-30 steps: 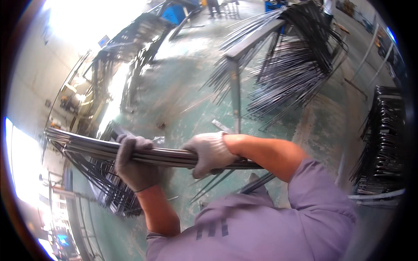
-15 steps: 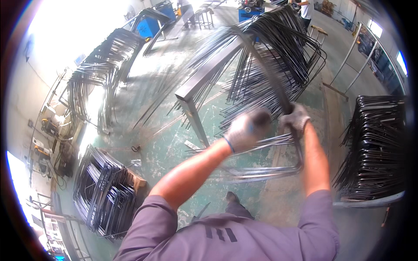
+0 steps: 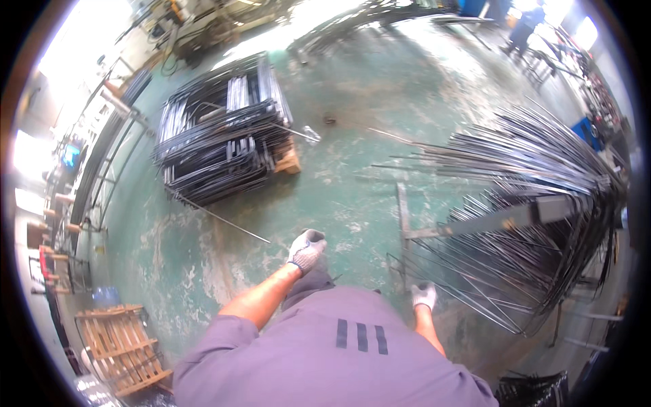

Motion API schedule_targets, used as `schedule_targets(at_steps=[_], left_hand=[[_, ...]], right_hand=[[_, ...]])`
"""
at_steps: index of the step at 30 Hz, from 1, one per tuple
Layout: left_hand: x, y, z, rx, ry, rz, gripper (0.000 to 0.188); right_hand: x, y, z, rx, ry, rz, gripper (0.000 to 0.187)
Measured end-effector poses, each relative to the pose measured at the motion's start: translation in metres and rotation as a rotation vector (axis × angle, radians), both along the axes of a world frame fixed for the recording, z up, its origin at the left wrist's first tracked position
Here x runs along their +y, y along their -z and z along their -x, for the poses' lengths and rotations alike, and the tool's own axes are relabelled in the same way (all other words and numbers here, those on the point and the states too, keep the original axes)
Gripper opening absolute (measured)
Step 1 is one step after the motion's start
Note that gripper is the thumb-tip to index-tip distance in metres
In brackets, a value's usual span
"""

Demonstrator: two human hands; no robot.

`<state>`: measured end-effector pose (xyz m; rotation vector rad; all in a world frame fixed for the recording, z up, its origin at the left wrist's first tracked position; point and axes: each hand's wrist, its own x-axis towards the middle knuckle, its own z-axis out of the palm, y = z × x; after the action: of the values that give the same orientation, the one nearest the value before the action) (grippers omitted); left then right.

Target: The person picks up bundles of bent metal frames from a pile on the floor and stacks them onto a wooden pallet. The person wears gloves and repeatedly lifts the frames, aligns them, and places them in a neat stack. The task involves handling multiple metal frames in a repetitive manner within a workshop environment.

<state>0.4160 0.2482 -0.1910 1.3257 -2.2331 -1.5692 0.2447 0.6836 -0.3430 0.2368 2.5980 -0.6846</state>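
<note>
Gloved hands: 2 – left hand (image 3: 308, 248), right hand (image 3: 424, 296). Rod piles: 4 that I can make out – left pile (image 3: 220, 125), right pile (image 3: 536, 146), far pile (image 3: 369, 19), bottom-corner pile (image 3: 532, 391). Single rods: too many to count. Slatted wooden pallet (image 3: 122, 352), lower left: 1. Dark shirt stripes (image 3: 361, 337): 3. Background person (image 3: 524, 30): 1.

Loads of room over the green floor (image 3: 346, 203) straight ahead, between both piles. Left side, the frame stack (image 3: 217, 136) blocks you, plus a stray rod (image 3: 230, 222) poking toward the left hand (image 3: 307, 249). Bent rods (image 3: 502, 149) crowd the right hand (image 3: 424, 296).
</note>
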Motion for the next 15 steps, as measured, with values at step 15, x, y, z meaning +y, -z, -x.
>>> schedule_targets(at_steps=[15], left_hand=[[-0.329,0.038,-0.099,0.230,-0.605,-0.153,0.024]], right_hand=[[-0.586,-0.099,0.175,0.012,-0.714,-0.039,0.056]])
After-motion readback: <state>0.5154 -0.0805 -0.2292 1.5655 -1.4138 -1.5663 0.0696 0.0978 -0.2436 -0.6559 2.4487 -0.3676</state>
